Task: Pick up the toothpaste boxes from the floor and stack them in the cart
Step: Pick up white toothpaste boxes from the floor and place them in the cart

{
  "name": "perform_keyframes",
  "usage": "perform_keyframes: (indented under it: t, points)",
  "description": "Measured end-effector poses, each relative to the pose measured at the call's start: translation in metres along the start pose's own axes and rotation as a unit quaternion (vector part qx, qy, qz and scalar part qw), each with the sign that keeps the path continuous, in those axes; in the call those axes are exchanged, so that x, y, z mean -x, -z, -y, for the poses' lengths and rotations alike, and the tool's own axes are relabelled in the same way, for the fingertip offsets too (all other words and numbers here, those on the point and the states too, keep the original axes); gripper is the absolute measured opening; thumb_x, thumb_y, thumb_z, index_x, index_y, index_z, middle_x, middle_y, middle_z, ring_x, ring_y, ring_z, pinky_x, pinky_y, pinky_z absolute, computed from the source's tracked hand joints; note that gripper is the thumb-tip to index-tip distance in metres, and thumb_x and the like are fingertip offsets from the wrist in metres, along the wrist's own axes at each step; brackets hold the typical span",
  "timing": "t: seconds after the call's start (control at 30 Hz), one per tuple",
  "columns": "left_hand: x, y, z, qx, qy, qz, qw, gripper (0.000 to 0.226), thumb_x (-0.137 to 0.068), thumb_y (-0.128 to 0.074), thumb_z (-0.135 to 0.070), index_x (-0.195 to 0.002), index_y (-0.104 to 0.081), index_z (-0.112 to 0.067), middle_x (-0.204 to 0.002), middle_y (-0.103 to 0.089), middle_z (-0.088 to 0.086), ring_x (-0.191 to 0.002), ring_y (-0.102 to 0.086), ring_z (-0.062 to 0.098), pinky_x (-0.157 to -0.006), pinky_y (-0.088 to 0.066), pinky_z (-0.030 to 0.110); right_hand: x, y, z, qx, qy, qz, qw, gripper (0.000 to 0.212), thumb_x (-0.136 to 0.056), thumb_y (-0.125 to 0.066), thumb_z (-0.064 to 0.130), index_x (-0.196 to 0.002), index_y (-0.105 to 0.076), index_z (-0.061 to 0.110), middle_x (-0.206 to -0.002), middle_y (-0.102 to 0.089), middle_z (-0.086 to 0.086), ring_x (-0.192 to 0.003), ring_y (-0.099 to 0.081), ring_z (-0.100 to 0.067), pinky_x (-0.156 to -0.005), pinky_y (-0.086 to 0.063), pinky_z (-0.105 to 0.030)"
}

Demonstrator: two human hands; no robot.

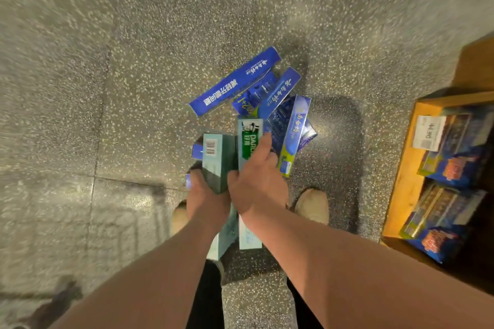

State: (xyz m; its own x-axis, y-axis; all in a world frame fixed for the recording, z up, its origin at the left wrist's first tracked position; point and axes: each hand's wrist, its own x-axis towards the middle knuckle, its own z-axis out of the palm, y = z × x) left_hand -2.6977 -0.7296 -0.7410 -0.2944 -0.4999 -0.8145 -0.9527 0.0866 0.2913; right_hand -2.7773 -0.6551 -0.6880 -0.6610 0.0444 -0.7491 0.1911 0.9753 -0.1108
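- Two hands low over a pile of toothpaste boxes on the speckled floor (107, 88), between the person's feet.
- Left hand (205, 195): fingers curled round a teal box (216, 157) and gripping it near the middle. The barcode end points away from the person and the near end runs back under the forearm.
- Right hand (256, 181): holds a green box (248, 139), with the thumb laid along its top face and the other fingers wrapped down its right side. The pale near end sticks out below the wrist.
- The teal box and green box sit side by side, touching or nearly so. Cannot tell if they are clear of the pile.
- Long blue box (235, 83) lies diagonally on the floor at the far side of the pile.
- More blue boxes (280, 91) overlap just behind the green box.
- Blue-and-yellow box (294, 131) lies tilted just right of the right hand.
- Small blue box end (197, 151) pokes out left of the teal box.
- Tan shoes: right shoe (312, 205) and left shoe (179, 218), partly hidden by the arms.
- Wooden shelf (401, 168) at the right edge holds blue packaged goods (454, 157) and a white price tag (430, 132).
- The frame is motion-blurred toward the edges.
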Motion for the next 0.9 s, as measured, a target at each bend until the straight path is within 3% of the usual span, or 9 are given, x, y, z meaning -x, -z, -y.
perform_keyframes:
  t: [0.13, 0.3, 0.47, 0.53, 0.6, 0.63, 0.7, 0.83, 0.9]
  points:
    - [-0.008, 0.006, 0.012, 0.022, -0.012, 0.005, 1.000, 0.038, -0.096, -0.062, -0.045, -0.120, -0.041, -0.026, -0.091, -0.065, -0.003, -0.073, -0.063, 0.018, -0.057, -0.046, 0.032, -0.012, -0.023, 0.019, -0.014, 0.003, 0.032, 0.999, 0.097, -0.096, -0.062, 0.040, -0.158, 0.010, 0.019, -0.142, -0.042, -0.011, -0.114, -0.062, -0.036, -0.074, -0.041, -0.040]
    - [-0.020, 0.011, 0.022, 0.040, -0.019, 0.001, 0.999, 0.040, -0.093, -0.065, -0.047, -0.119, -0.038, -0.032, -0.092, -0.068, -0.004, -0.073, -0.067, 0.018, -0.055, -0.045, 0.030, -0.027, -0.042, 0.023, -0.074, 0.014, 0.076, 0.994, 0.084, -0.095, -0.064, 0.027, -0.152, -0.004, 0.016, -0.130, -0.053, -0.016, -0.103, -0.065, -0.039, -0.082, -0.056, -0.047]
    - [-0.024, 0.007, 0.024, 0.060, -0.028, 0.031, 0.997, 0.040, -0.096, -0.059, -0.049, -0.127, -0.036, -0.038, -0.094, -0.065, -0.011, -0.070, -0.065, 0.015, -0.051, -0.039, 0.028, -0.043, -0.052, 0.025, -0.082, 0.027, 0.125, 0.988, 0.077, -0.097, -0.061, 0.021, -0.150, -0.005, 0.017, -0.123, -0.059, -0.018, -0.099, -0.066, -0.039, -0.083, -0.058, -0.052]
    - [-0.026, 0.006, 0.026, 0.077, -0.029, 0.043, 0.996, 0.057, -0.090, -0.066, -0.047, -0.136, -0.032, -0.037, -0.104, -0.066, -0.005, -0.079, -0.066, 0.016, -0.054, -0.045, 0.030, -0.048, -0.051, 0.027, -0.089, 0.045, 0.137, 0.986, 0.065, -0.100, -0.057, 0.023, -0.145, -0.012, 0.014, -0.123, -0.060, -0.019, -0.100, -0.066, -0.039, -0.084, -0.058, -0.051]
    - [-0.028, 0.005, 0.028, 0.104, -0.019, 0.065, 0.992, 0.098, -0.064, -0.080, -0.045, -0.143, -0.022, -0.037, -0.122, -0.061, 0.000, -0.096, -0.066, 0.020, -0.068, -0.058, 0.040, -0.051, -0.048, 0.030, -0.072, 0.069, 0.153, 0.983, 0.043, -0.104, -0.049, 0.021, -0.137, -0.024, 0.010, -0.125, -0.060, -0.019, -0.103, -0.065, -0.037, -0.085, -0.057, -0.048]
    - [-0.029, 0.006, 0.028, 0.100, -0.008, 0.072, 0.992, 0.114, -0.050, -0.082, -0.046, -0.144, -0.018, -0.042, -0.131, -0.057, 0.000, -0.105, -0.065, 0.023, -0.078, -0.060, 0.046, -0.052, -0.046, 0.034, -0.047, 0.078, 0.164, 0.982, 0.030, -0.106, -0.045, 0.016, -0.131, -0.030, 0.009, -0.128, -0.057, -0.019, -0.106, -0.064, -0.036, -0.087, -0.056, -0.048]
    - [-0.030, 0.006, 0.025, 0.050, 0.000, 0.069, 0.996, 0.129, -0.044, -0.085, -0.050, -0.147, -0.008, -0.041, -0.143, -0.046, 0.001, -0.117, -0.059, 0.028, -0.093, -0.056, 0.050, -0.052, -0.046, 0.038, -0.014, 0.084, 0.161, 0.983, 0.017, -0.106, -0.041, 0.012, -0.121, -0.034, 0.010, -0.128, -0.053, -0.018, -0.109, -0.062, -0.036, -0.084, -0.054, -0.044]
    - [-0.029, -0.002, 0.017, -0.033, 0.019, 0.016, 0.999, 0.112, -0.064, -0.073, -0.064, -0.146, -0.005, -0.030, -0.144, -0.037, -0.001, -0.122, -0.050, 0.030, -0.100, -0.046, 0.049, -0.057, -0.052, 0.040, -0.048, 0.067, 0.135, 0.987, 0.033, -0.104, -0.045, 0.021, -0.131, -0.036, 0.004, -0.117, -0.058, -0.017, -0.090, -0.053, -0.030, -0.075, -0.042, -0.040]
    - [-0.023, -0.011, 0.009, -0.067, 0.024, -0.036, 0.997, 0.094, -0.080, -0.048, -0.070, -0.150, -0.005, -0.025, -0.146, -0.034, 0.003, -0.130, -0.045, 0.030, -0.101, -0.037, 0.051, -0.058, -0.054, 0.038, -0.041, 0.069, 0.124, 0.989, 0.033, -0.103, -0.045, 0.024, -0.130, -0.038, 0.005, -0.118, -0.058, -0.017, -0.092, -0.054, -0.031, -0.077, -0.046, -0.042]
